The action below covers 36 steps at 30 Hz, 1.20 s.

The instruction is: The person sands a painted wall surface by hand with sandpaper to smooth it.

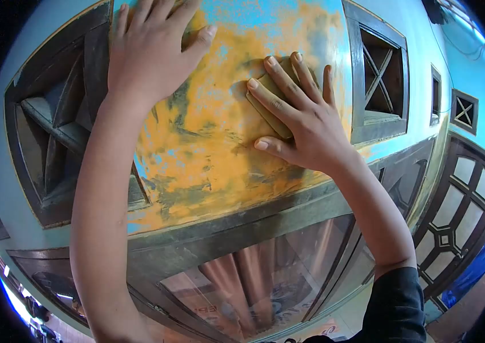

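My right hand [311, 117] presses a tan piece of sandpaper [269, 117] flat against the wall, thumb below it and fingers spread across it. Most of the sheet lies under the fingers; its left edge shows. Orange and grey patches cover this stretch of blue wall [214, 166], with smears of bare blue between them. Higher up on the left, my left hand [148, 48] rests on the same painted stretch with its fingers spread and nothing in it. Its fingertips reach the top edge of the view.
Dark wooden vent frames with crossed slats flank the patch, one on the left [54, 123] and one on the right [378, 74]. Below runs a wooden ledge [242, 220] above a glass pane [265, 274] with curtains behind. A panelled door [454, 211] stands at far right beside blue cloth [482, 260].
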Tool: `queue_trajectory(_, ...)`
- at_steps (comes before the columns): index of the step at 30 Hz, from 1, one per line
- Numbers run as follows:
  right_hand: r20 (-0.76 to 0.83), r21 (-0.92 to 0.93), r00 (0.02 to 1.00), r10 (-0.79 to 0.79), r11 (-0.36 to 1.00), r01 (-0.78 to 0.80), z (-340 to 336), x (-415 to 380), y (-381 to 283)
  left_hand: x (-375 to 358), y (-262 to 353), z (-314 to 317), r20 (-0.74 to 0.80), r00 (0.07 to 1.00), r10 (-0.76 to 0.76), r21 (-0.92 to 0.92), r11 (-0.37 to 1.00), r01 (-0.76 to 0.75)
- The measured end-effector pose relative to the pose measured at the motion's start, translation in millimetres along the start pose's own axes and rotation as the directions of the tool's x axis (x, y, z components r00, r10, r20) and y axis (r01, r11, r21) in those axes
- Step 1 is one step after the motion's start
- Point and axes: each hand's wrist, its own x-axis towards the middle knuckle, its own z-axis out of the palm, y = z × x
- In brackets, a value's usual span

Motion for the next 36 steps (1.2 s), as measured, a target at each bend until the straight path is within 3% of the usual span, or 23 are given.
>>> queue_trajectory(6,0.001,-0.043,0.999,0.049,0.998,-0.049,-1.7,-3.0,-7.8,2.6,-14.2,15.6,-0.076,0.994,0.083,0.052,0.996,-0.079)
queue_trajectory(11,-0.044,-0.043,0.995,0.094,0.994,-0.096,1.7,-6.2,-13.7,-3.2,-1.5,3.8,-0.014,1.0,0.021,0.041,0.999,-0.02)
queue_trajectory(15,-0.04,-0.046,0.997,0.067,0.997,-0.069,-0.3,-4.9,-11.2,2.3,-13.5,19.7,-0.093,0.992,0.081,0.077,0.994,-0.074)
queue_trajectory(19,-0.024,-0.046,0.999,0.032,0.998,-0.033,-4.3,-0.3,-6.5,-2.6,-1.3,3.4,-0.001,1.0,0.01,0.022,1.0,-0.01)
queue_trajectory(26,-0.033,0.013,0.999,0.003,1.0,-0.002,2.5,4.6,1.7,-2.5,1.7,1.5,-0.001,1.0,-0.009,0.008,1.0,0.009)
queue_trajectory(32,-0.157,0.125,0.988,-0.01,0.992,0.03,9.5,1.0,4.8,-2.2,4.0,1.3,0.018,1.0,-0.024,0.019,1.0,0.023)
queue_trajectory(36,-0.142,0.08,0.99,-0.014,0.996,0.025,10.4,-0.6,4.1,-2.0,2.7,1.3,0.026,0.999,-0.022,0.019,1.0,0.021)
